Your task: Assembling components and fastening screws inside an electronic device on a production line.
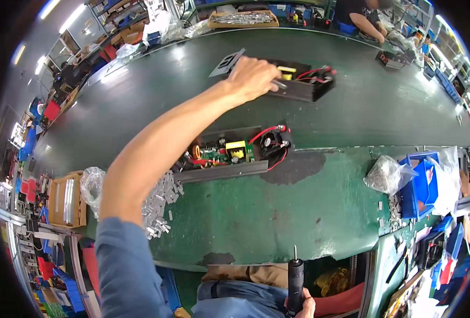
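One right hand [307, 306] grips a black tube-shaped screwdriver [296, 286]. Past the screwdriver, the left hand [252, 78] touches a long black metal box [297, 91], grip hidden.

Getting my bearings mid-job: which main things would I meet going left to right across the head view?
Cardboard box, pile of small metal pieces, nearer open housing, black screwdriver in the right hand, clear plastic bag, blue bins.

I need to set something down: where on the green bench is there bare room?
The middle of the green bench, between the loose metal pieces at left and the blue bins at right, short of the nearer black housing. Crowded: the left end, and the right edge around the clear bag.
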Demonstrator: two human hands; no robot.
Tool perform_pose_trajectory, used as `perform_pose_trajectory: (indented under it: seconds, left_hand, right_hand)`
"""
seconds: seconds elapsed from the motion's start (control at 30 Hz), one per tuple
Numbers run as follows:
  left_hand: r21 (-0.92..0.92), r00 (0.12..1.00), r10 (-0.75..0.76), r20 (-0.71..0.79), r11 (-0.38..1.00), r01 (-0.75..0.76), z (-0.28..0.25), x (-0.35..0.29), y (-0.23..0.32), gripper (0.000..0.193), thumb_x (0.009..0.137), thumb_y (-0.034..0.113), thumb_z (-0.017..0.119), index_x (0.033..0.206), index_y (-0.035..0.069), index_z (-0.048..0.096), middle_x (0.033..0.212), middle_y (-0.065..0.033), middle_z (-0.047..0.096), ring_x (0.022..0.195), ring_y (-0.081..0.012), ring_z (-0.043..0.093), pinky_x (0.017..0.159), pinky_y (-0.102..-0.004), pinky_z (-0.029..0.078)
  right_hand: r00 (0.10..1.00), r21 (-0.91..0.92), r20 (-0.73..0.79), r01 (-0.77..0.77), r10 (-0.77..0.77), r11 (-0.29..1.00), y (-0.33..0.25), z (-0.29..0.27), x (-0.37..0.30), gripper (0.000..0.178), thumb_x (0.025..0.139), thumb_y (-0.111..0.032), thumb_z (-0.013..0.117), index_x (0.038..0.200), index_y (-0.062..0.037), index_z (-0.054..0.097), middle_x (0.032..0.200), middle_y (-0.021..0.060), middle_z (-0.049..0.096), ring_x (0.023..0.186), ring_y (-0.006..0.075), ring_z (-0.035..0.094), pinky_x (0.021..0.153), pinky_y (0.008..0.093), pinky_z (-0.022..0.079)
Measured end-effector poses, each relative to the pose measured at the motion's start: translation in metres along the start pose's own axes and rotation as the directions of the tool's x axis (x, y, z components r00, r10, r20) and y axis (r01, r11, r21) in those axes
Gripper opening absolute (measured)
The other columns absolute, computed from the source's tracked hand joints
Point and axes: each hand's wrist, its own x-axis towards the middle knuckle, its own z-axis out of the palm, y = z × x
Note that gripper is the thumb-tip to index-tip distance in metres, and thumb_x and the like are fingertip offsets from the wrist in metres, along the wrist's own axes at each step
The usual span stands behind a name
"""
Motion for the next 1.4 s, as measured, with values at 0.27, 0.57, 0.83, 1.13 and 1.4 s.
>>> perform_pose_trajectory:
  seconds: [0.27,0.57,0.83,1.13,1.4]
  left_hand:
    - [-0.124,0.98,-0.096,0.175,0.985,0.119,0.046,-0.007,-0.035,0.027,0.089,0.029,0.071,0.102,0.005,0.073,0.096,-0.0177,0.074,0.09,-0.0377,0.072,0.075,-0.05,0.056]
    - [-0.137,0.686,-0.004,0.727,0.979,0.151,-0.007,-0.091,-0.01,0.047,0.1,0.044,0.055,0.105,0.002,0.074,0.093,-0.0243,0.073,0.092,-0.0446,0.069,0.082,-0.0526,0.053]
    - [-0.167,0.789,-0.053,0.612,0.967,0.194,-0.05,-0.083,0.031,0.035,0.096,0.03,0.059,0.085,-0.001,0.073,0.078,-0.0219,0.071,0.081,-0.0423,0.07,0.075,-0.0499,0.054]
    - [-0.529,0.565,-0.118,0.817,0.236,0.815,-0.047,-0.197,0.127,0.043,0.099,0.022,0.051,0.081,-0.014,0.068,0.084,-0.0229,0.076,0.071,-0.0311,0.077,0.073,-0.0378,0.059]
    - [-0.357,0.996,0.089,0.005,0.93,-0.081,-0.063,-0.211,0.114,0.024,0.081,0.023,0.081,0.099,0.009,0.073,0.105,-0.0024,0.072,0.092,-0.0231,0.07,0.071,-0.0346,0.058]
  right_hand:
    - [0.982,0.179,-0.159,-0.076,0.105,0.981,-0.035,0.006,-0.003,0.065,0.1,-0.067,0.033,0.116,-0.0099,0.058,0.09,-0.0004,0.057,0.078,0.014,0.051,0.069,0.0318,0.044]
    - [0.998,0.244,-0.061,0.03,-0.016,0.969,-0.026,0.003,0.023,0.073,0.099,-0.073,0.037,0.121,-0.0066,0.056,0.084,0.0012,0.058,0.065,0.0109,0.051,0.056,0.0271,0.041]
    - [0.982,0.135,-0.152,0.129,-0.108,0.982,-0.073,-0.022,0.027,0.071,0.103,-0.068,0.025,0.117,-0.0042,0.055,0.075,0.0078,0.062,0.065,0.0163,0.059,0.06,0.0296,0.047]
    - [0.907,-0.535,-0.238,0.176,-0.347,0.826,-0.163,-0.064,0.085,0.054,0.095,-0.025,0.07,0.139,0.0011,0.052,0.105,0.0151,0.068,0.089,0.0244,0.064,0.085,0.0362,0.051]
    - [0.693,-0.721,-0.134,0.422,-0.709,0.549,-0.182,-0.024,0.077,0.012,0.094,-0.003,0.068,0.104,0.0011,0.064,0.09,0.0152,0.064,0.078,0.0304,0.064,0.071,0.0369,0.051]
